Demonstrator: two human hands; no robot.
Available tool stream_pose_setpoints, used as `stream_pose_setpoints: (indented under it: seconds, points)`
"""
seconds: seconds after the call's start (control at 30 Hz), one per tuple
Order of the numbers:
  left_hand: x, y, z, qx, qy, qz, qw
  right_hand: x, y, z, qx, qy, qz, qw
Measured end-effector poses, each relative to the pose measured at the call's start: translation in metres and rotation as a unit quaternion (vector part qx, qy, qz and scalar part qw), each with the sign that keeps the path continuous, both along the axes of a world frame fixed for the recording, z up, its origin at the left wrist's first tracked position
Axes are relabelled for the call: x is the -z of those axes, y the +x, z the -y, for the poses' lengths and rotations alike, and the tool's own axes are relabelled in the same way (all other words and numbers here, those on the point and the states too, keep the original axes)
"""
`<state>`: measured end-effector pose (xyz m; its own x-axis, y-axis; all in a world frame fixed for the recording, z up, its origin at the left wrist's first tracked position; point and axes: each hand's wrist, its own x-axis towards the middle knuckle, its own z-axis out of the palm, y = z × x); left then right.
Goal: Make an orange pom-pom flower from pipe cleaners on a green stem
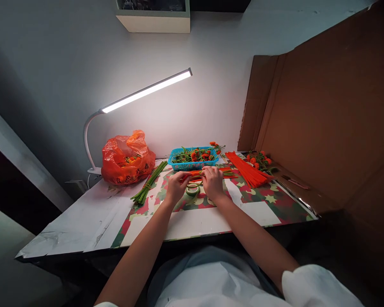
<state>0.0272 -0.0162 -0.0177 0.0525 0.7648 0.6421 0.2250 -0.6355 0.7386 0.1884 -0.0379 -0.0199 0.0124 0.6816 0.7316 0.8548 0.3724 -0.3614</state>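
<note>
Both my hands are close together over the middle of the table. My left hand (178, 186) is closed in a pinch on what looks like an orange pipe cleaner (187, 178). A short gap to the right, my right hand (213, 182) is pinched at the same level. Its fingertips hide most of what they grip, perhaps the same thin piece. Just below and between the hands lies a roll of green tape (192, 190). Behind my fingers, loose orange and green stems (229, 174) rest on the table.
A blue basket (176, 167) holds orange flowers on green stems. Left are a tied bundle of green stems (149, 184) and an orange plastic bag (128, 164). Right are orange pipe cleaners (248, 169), more orange flowers (258, 161) and a cardboard wall (323, 111). A lamp (147, 91) shines above.
</note>
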Motion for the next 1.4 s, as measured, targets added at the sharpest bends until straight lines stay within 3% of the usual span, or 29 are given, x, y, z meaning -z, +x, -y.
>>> stream_pose_setpoints:
  seconds: [0.43, 0.77, 1.4]
  points:
    - [0.0019, 0.0012, 0.0003, -0.020, -0.002, -0.008, 1.000, 0.0051, -0.0057, -0.0036, 0.026, -0.054, -0.044, 0.997]
    - [0.0030, 0.0014, -0.0010, -0.008, 0.013, -0.021, 1.000, 0.0040, -0.0063, -0.0011, -0.005, -0.075, -0.044, 0.996]
    - [-0.0019, 0.0029, 0.0030, -0.040, -0.010, 0.014, 0.999, 0.0064, -0.0087, -0.0046, 0.019, -0.107, -0.054, 0.993]
